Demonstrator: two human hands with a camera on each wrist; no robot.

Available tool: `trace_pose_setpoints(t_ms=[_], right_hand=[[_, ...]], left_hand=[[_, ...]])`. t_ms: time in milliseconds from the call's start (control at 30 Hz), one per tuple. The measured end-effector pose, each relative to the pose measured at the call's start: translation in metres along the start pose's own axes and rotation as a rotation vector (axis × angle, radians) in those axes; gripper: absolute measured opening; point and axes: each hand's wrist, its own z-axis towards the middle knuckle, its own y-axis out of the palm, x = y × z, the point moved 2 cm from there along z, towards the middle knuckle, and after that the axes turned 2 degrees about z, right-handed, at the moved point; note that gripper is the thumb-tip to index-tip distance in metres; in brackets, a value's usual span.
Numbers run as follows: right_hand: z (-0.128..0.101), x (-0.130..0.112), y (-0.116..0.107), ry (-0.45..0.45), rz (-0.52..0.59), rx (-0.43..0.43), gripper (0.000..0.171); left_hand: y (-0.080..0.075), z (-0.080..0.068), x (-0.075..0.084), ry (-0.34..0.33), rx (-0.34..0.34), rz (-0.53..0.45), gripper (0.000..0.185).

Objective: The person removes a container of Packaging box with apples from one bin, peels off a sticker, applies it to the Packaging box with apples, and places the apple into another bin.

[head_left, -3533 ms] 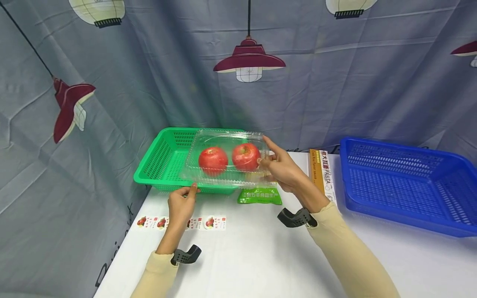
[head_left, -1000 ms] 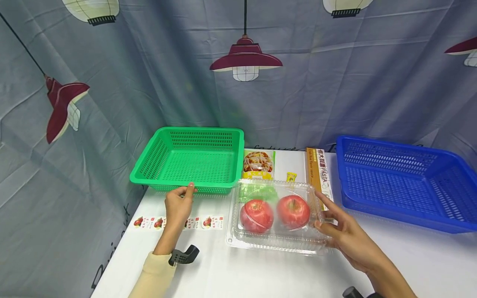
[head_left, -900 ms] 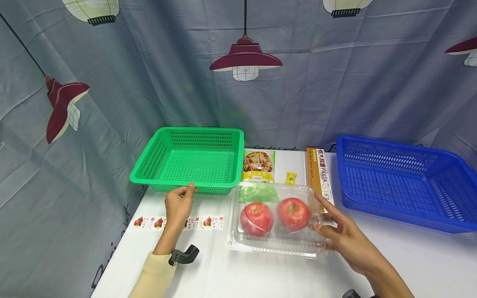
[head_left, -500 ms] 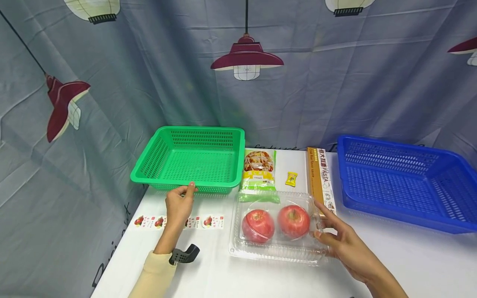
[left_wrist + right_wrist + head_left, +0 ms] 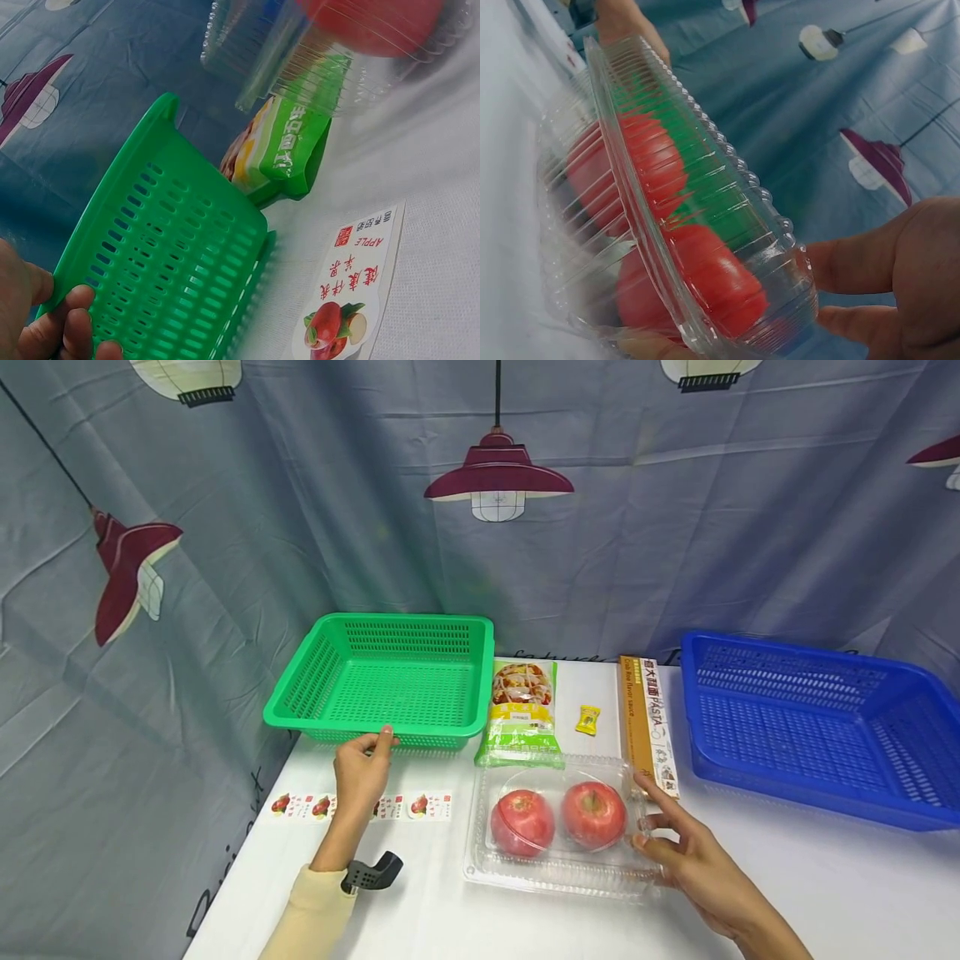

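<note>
Across the worktop [image 5: 420,902], head view: right hand [image 5: 693,856] is pinching one end of a clear box [image 5: 558,878] holding two apples [image 5: 594,815]; left hand [image 5: 362,772] is gripping the green basket [image 5: 442,733] by its front rim. Judged step: positioning the box; next move is probably calling for keeping it level. Left wrist view: thumb and fingers are clasping the rim. Right wrist view: thumb and fingers are spanning the box's end; contact with the worktop is staying unclear.

The left arm [image 5: 311,914] reaches ahead and leans a little to the right. The left hand [image 5: 362,772] pinches tight, with its thumb [image 5: 385,743] pointing forward and its fingers [image 5: 75,330] curled under. The right arm [image 5: 772,927] slants in from the low right corner. The right hand [image 5: 693,852] grips too, with its pointing finger [image 5: 660,793] stretched out and its right thumb [image 5: 655,848] bent in nearer the body. The two hands are well apart.
</note>
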Motion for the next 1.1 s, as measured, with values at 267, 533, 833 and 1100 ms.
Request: trace_pose_setpoints(t_ms=[267,533,833,1100], right_hand=[[-0.002,0.007,-0.001,-0.011,0.009,-0.006,0.084],[-0.001,0.01,-0.001,-0.002,-0.019,-0.016,0.083],[-0.004,0.012,-0.001,-0.015,-0.072,-0.01,0.081],[-0.008,0.01,0.002,-0.087,-0.176,0.052,0.076]], left_hand=[[0.0,-0.001,0.001,0.01,0.007,0.01,0.041],[-0.002,-0.002,0.0,0.036,0.038,0.097,0.04],[-0.005,-0.001,-0.001,0.106,0.046,0.158,0.039],[-0.019,-0.008,-0.003,0.14,0.035,0.23,0.034]])
